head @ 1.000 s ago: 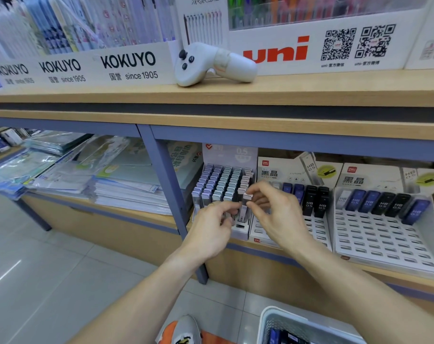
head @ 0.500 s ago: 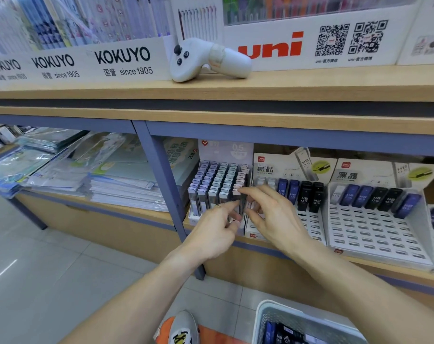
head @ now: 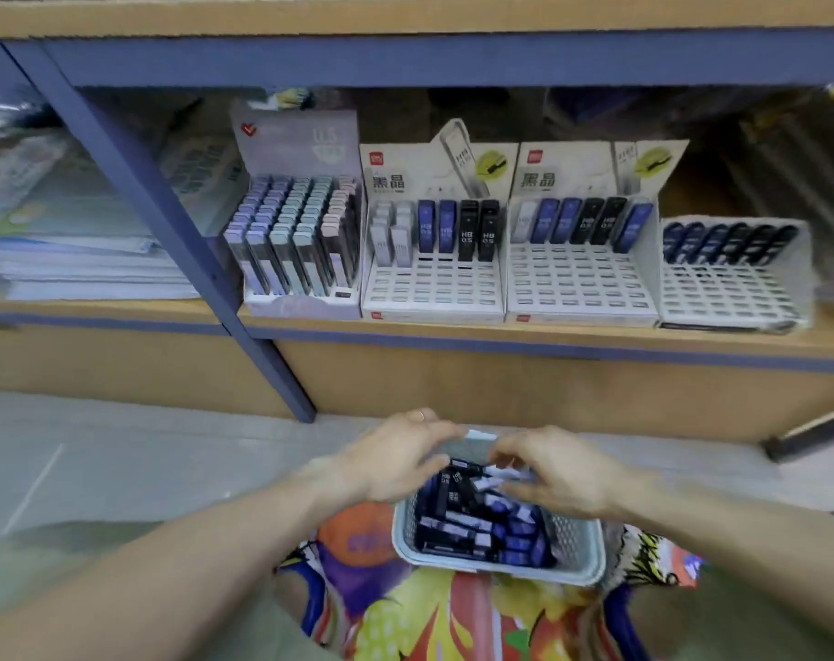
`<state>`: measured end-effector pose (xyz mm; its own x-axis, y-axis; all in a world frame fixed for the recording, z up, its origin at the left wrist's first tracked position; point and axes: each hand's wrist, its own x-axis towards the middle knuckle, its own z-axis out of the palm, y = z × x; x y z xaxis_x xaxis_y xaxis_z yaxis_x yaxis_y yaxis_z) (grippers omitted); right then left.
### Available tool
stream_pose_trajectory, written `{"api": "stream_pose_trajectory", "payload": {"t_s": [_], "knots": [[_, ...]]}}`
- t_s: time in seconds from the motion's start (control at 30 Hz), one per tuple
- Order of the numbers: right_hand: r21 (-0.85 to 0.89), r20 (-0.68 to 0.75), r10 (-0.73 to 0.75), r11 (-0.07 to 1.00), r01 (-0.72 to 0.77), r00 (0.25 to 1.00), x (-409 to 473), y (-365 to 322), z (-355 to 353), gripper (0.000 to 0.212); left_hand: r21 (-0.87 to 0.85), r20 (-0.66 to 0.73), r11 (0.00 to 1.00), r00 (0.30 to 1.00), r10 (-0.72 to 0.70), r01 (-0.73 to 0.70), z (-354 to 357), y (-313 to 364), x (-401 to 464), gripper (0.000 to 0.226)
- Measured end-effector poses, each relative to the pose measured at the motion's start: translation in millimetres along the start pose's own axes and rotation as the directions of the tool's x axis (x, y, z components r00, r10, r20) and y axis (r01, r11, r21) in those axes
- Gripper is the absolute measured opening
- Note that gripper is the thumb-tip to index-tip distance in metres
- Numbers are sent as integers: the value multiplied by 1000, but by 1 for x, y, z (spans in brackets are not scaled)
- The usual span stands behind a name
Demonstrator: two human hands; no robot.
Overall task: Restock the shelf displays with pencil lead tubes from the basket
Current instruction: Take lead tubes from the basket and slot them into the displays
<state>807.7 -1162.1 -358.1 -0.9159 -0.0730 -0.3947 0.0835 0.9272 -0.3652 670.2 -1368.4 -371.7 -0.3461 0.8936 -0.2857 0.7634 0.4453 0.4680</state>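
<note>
Both hands (head: 396, 462) (head: 555, 472) over basket (head: 574, 548) rim, shelf displays (head: 434, 288) well apart

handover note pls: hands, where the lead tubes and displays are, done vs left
Left hand and right hand: both over the basket, fingers curled among the lead tubes; too blurred to tell whether either holds one.
Basket: on the lap, many tubes inside.
Done: pastel display full except one front slot.
Left: three white displays hold only back rows; most slots empty.
</note>
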Motion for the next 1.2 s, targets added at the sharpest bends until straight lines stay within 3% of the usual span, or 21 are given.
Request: {"api": "stream_pose_trajectory", "payload": {"t_s": [0.17,0.37,0.57,0.7,0.8,0.97,1.1,1.2], "knots": [[108,94,229,965,-239,969,-14,36,71,47,86,184,995,981,-68,53,58,-7,16,54],[213,152,484,835,-507,862,-4,72,115,49,44,191,963,944,-269,266,114,-12,39,59],[93,228,428,885,-457,875,12,94,126,64,1,197,976,957,-212,216,154,-6,63,64],[-61,276,382,923,-381,882,28,98,139,49,-4,233,976,949,-213,220,178,-5,80,64],[-82,280,453,890,-449,847,41,89,145,39,10,239,972,944,-230,234,192,-1,88,59],[-65,291,541,834,-548,789,55,73,166,53,87,198,967,947,-254,241,204,7,96,53],[-101,281,612,785,-611,739,60,69,169,37,73,190,955,936,-296,287,208,7,98,52],[-51,299,661,731,-680,688,60,65,173,39,49,209,949,926,-315,312,211,5,96,52]]}}
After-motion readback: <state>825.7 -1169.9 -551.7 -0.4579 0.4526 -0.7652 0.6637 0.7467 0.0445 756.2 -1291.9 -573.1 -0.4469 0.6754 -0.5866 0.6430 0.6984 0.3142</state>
